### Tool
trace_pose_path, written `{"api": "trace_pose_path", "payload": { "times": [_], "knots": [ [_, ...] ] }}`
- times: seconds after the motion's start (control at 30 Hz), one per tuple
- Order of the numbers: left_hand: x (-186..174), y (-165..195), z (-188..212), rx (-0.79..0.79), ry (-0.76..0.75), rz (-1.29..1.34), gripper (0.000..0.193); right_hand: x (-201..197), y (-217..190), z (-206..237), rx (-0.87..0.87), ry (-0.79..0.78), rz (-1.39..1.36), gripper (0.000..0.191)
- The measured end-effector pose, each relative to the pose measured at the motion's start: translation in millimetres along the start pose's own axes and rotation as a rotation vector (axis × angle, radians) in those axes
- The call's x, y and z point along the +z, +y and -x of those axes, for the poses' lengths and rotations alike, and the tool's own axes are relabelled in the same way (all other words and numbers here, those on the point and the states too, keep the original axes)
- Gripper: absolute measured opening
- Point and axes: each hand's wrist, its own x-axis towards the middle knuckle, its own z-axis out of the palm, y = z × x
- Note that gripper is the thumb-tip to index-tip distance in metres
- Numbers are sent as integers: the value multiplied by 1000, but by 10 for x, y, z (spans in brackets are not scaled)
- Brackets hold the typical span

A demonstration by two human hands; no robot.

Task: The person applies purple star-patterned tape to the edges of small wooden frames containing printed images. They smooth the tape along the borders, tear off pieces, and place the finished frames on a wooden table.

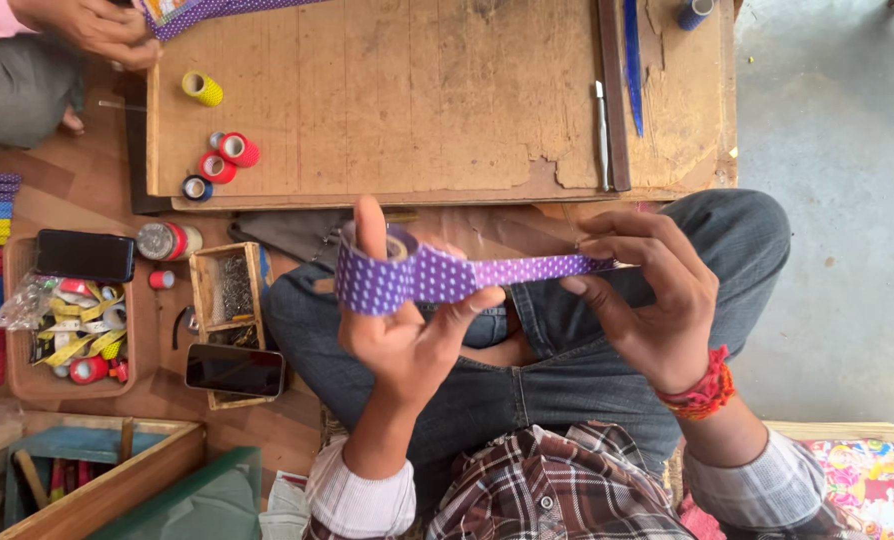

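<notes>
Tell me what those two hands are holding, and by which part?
A purple dotted ribbon. The left hand has its looped end wound around the fingers, thumb pressing the strip; the right hand pinches the free end, pulled straight.

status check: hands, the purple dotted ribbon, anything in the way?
Left hand grips purple dotted ribbon, looped round fingers. Right hand pinches the other end, strip taut. Nothing between hands; wooden board beyond.

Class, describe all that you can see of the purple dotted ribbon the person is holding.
The purple dotted ribbon is a flat band, fabric by its look, violet with small white dots. One end is looped around the raised fingers of the left hand, thumb pressing it. The rest stretches taut and level across to the right hand, whose fingertips pinch its far end, above the person's lap.
</notes>
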Motion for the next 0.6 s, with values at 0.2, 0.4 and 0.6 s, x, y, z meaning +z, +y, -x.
{"api": "trace_pose_path", "payload": {
  "times": [0.2, 0.4, 0.6],
  "knots": [
    [-179, 249, 81, 121, -73, -239, 96, -34, -47, -27, 75, -221, -190, 30],
    [-399, 350, 250, 84, -154, -171, 98, -43, -125, 1, 111, -320, -247, 32],
    [-540, 318, 330, 31, -141, -87, 89, -29, -139, -30, 206, -439, -404, 44]
  ]
}}
